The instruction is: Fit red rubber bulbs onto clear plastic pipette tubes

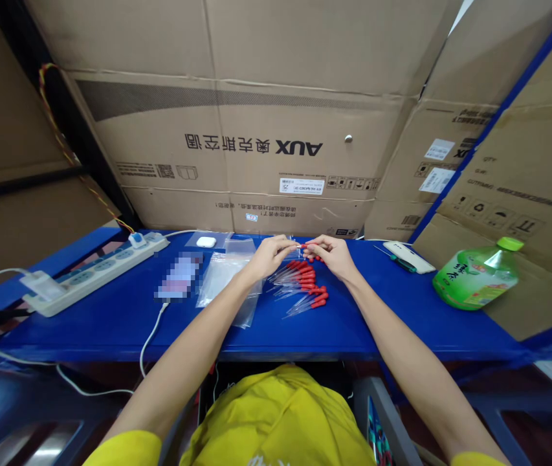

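Observation:
At the back of the blue table (353,323), my left hand (270,256) and my right hand (334,255) meet over a pile of droppers. Both are closed in a pinch on one dropper (306,246), its red bulb showing between the fingertips. The right fingers are at the bulb end; the left fingers hide most of the clear tube. Just below the hands lie several more droppers (307,287), clear thin tubes with red bulbs, mostly pointing left. Clear plastic bags (224,278) lie flat beside my left wrist, partly under the forearm.
To the left are a phone (178,277) on a cable, a white earbud case (206,241) and a power strip (105,268). To the right lie a white box-like object (414,257), a dark green tool (402,262) and a green bottle (474,275). Cardboard walls (256,116) enclose the table.

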`<state>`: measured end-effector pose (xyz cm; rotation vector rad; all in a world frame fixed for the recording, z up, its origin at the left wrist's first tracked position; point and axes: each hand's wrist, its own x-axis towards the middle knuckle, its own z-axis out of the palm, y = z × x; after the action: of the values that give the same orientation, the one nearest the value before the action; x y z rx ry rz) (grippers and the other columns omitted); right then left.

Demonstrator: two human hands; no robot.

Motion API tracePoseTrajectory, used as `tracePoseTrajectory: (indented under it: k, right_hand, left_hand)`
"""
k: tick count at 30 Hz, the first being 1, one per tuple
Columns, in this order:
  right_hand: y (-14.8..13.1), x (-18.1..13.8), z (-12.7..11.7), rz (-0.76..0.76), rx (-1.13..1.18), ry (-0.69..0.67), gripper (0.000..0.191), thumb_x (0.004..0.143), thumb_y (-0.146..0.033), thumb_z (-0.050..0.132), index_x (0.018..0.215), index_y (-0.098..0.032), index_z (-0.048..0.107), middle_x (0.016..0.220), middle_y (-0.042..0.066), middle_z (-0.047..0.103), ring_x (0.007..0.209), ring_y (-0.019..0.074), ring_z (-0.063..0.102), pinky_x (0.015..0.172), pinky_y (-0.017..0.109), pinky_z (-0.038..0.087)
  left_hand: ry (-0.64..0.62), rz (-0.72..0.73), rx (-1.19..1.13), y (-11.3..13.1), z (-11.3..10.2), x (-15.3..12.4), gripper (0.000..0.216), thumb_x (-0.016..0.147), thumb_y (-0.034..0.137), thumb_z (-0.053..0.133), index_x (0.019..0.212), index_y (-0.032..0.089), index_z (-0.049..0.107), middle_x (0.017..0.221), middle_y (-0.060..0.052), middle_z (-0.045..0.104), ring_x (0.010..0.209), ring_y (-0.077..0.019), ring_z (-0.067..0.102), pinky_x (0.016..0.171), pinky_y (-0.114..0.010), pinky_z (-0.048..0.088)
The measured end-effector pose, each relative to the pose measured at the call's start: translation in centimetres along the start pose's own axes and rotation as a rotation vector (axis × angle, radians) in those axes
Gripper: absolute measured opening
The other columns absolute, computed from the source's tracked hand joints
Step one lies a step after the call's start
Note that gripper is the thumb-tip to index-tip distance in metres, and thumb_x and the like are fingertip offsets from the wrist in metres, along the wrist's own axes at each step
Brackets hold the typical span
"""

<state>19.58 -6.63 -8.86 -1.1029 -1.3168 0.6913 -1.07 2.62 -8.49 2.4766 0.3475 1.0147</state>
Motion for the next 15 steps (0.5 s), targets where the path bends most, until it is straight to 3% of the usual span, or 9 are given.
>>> tracePoseTrajectory:
  k: [15]
  right_hand:
    - [0.24,-0.08,-0.05,-0.043,-0.057,-0.042,0.038,0.078,-0.056,0.082,0.086,-0.019,0.076,0.077,0.007,0.080,0.068,0.0225,0.076,0.063,0.032,0.059]
  left_hand:
    - [-0.025,0.014,-0.024,-0.30,-0.03,-0.12,0.041,0.106,0.044,0.050,0.116,0.017,0.079,0.095,-0.010,0.073,0.086,-0.0198,0.066,0.080,-0.031,0.047]
